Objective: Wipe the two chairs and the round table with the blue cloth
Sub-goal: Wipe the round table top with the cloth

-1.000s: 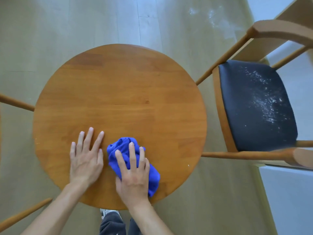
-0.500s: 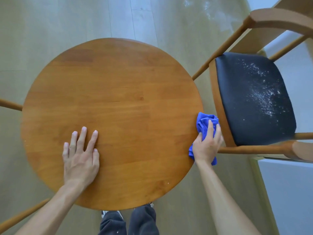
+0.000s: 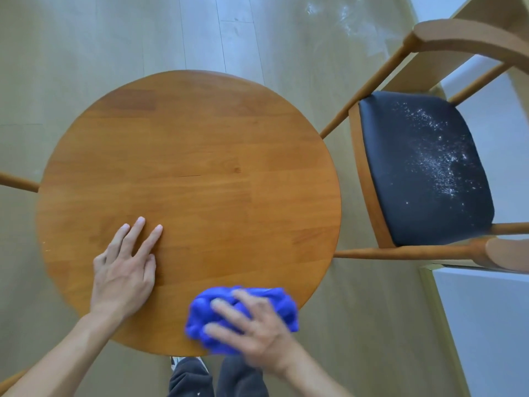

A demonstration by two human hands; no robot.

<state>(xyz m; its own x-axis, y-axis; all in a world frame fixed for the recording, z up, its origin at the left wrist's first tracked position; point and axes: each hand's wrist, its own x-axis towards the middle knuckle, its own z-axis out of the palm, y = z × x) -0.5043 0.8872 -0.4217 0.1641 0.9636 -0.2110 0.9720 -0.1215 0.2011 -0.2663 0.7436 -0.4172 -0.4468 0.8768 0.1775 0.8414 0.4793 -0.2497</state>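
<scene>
Head view: we see round wooden bench (image 3: 189,173) at frame centre. Left hand (image 3: 126,270) flat on bench at lower left, fingers (image 3: 137,233) straight, slightly spread, holding nothing. Right hand (image 3: 257,330) at lower centre, blurred, pressing bunched blue cloth (image 3: 274,305) onto bench's near edge; its fingers look spread over cloth, though we cannot tell for sure through blur. Chair (image 3: 423,167) at right of frame, just beside bench, dark seat dusted with white specks. Second chair's wooden rail (image 3: 17,181) shows at left edge. Person's dark trousers (image 3: 200,379) at bottom.
</scene>
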